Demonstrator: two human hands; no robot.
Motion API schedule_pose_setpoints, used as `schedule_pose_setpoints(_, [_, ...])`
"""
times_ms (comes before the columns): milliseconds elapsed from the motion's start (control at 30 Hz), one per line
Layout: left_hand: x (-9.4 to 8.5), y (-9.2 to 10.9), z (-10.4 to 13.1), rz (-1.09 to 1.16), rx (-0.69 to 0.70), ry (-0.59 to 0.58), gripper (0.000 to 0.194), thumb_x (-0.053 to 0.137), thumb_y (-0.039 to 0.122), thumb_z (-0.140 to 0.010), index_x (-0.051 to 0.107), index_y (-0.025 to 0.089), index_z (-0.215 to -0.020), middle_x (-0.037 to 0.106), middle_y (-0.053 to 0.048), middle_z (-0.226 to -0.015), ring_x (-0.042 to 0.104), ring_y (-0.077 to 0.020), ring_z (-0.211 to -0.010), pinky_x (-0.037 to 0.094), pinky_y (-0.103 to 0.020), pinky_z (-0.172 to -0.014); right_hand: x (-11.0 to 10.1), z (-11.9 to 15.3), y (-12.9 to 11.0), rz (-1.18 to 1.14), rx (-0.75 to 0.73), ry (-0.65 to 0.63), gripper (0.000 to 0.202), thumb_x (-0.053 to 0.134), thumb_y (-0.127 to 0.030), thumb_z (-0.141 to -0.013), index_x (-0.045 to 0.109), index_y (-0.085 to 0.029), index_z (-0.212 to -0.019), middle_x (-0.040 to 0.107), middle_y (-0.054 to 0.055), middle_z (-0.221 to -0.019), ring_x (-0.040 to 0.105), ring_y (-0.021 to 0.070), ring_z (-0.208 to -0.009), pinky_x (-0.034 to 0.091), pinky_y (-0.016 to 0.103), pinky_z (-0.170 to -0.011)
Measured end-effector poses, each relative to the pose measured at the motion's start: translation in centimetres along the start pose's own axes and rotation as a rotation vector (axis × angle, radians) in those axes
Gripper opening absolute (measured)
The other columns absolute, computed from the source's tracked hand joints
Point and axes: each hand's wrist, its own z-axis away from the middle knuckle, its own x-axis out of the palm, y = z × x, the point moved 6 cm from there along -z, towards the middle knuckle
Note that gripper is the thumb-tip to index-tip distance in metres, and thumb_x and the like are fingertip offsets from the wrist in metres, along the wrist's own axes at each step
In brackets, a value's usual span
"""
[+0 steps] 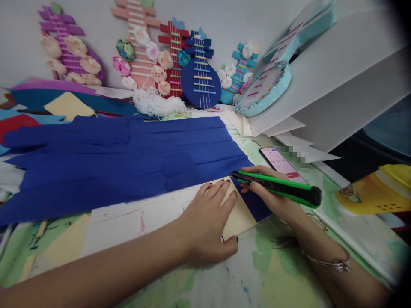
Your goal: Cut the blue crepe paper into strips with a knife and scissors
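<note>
My left hand (pixel 212 218) lies flat with its fingers spread, pressing on a pale yellow card (pixel 245 216). Under and beyond the card spreads a wide dark-blue sheet (pixel 144 149), creased like crepe paper. Gripped in my right hand (pixel 272 192) is a green and black utility knife (pixel 282 188), its tip end close to the card's far corner. Whether the blade is out is too small to tell. A white sheet (pixel 128 222) with reddish marks sits left of my left hand, partly under the blue paper.
A lit phone (pixel 282 164) lies beyond my right hand. At right stands a yellow-lidded container (pixel 379 188). Several decorated toy instruments, including a blue one (pixel 201 83), lean along the wall. White string (pixel 159 102) is heaped before them. Large white boards (pixel 321 77) slant at back right.
</note>
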Motion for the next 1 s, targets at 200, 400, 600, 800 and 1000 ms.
schedule_pose_setpoints(200, [-0.08,-0.03,0.01,0.003,0.013,0.021,0.077,0.051,0.049,-0.078,0.034,0.009,-0.141,0.027,-0.021,-0.152,0.022,-0.0350,-0.142,0.018,-0.051,-0.113,-0.14,0.06,0.21,0.071,-0.016,-0.017,0.032,0.057,-0.020,-0.080,0.065,-0.021,-0.110,0.074,0.005,-0.086,0.072,0.0212,-0.077,0.057,0.038,-0.077])
schedule_pose_setpoints(400, [-0.01,-0.05,-0.03,-0.003,0.015,0.032,0.077,0.052,0.049,-0.077,0.035,0.010,-0.141,0.028,-0.021,-0.152,0.023,-0.0347,-0.141,0.019,-0.050,-0.113,-0.19,0.22,0.18,0.110,-0.079,0.009,0.032,0.060,-0.021,-0.079,0.067,-0.023,-0.110,0.074,0.005,-0.093,0.071,0.0226,-0.082,0.059,0.037,-0.075])
schedule_pose_setpoints(600, [-0.06,0.04,-0.05,0.006,0.017,0.038,0.078,0.053,0.048,-0.076,0.036,0.008,-0.140,0.029,-0.022,-0.151,0.024,-0.0353,-0.141,0.019,-0.050,-0.114,-0.04,0.33,0.41,0.137,-0.105,0.018,0.032,0.061,-0.020,-0.079,0.066,-0.025,-0.111,0.073,0.005,-0.103,0.071,0.0233,-0.089,0.059,0.037,-0.075])
schedule_pose_setpoints(800, [-0.13,0.00,-0.03,0.003,0.011,0.035,0.076,0.053,0.048,-0.076,0.037,0.009,-0.140,0.030,-0.021,-0.151,0.025,-0.0350,-0.141,0.019,-0.050,-0.113,-0.03,0.37,0.30,0.144,-0.103,0.006,0.031,0.059,-0.019,-0.080,0.066,-0.025,-0.110,0.073,0.004,-0.101,0.071,0.0225,-0.088,0.059,0.035,-0.074])
schedule_pose_setpoints(1000, [0.03,-0.03,0.02,0.008,0.023,0.048,0.078,0.053,0.048,-0.076,0.035,0.009,-0.141,0.029,-0.021,-0.151,0.024,-0.0357,-0.141,0.018,-0.051,-0.114,-0.13,0.29,0.78,0.145,-0.103,0.005,0.030,0.060,-0.022,-0.081,0.065,-0.025,-0.110,0.073,0.005,-0.100,0.071,0.0230,-0.088,0.059,0.036,-0.073])
